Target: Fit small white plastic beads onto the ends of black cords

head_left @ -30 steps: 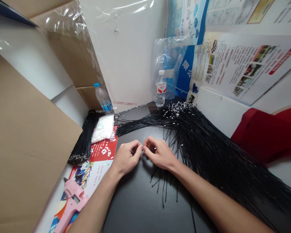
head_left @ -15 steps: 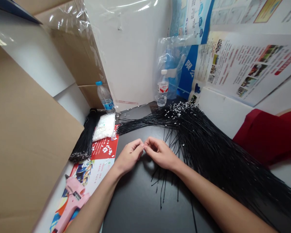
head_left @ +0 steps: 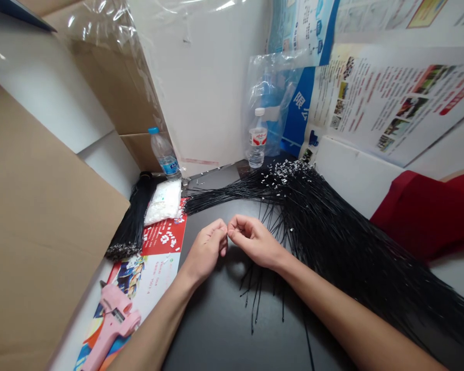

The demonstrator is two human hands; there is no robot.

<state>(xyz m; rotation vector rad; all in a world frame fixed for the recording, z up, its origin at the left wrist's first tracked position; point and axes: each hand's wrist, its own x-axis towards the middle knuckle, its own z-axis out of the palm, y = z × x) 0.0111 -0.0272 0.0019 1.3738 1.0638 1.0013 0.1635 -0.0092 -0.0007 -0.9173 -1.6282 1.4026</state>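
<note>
Head view: left hand (head_left: 204,251), right hand (head_left: 255,243) pinched together, any contents hidden; black strands (head_left: 342,239) nearby, likely for reach.

2 bare forearms (head_left: 164,309) reach from near left and near right; left hand (head_left: 205,252) and right hand (head_left: 258,243) meet, fingers (head_left: 239,222) curled, tips pinched.

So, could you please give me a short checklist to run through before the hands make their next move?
1. Left hand and right hand meeting at the fingertips: ok.
2. Small piece held between them: cannot tell, fingers hide it.
3. Black cords beside the right hand: ok.
4. Loose white pieces gathered up: not ok, scattered on the red sheet.
5. Pink glue gun switched off: cannot tell.
</note>
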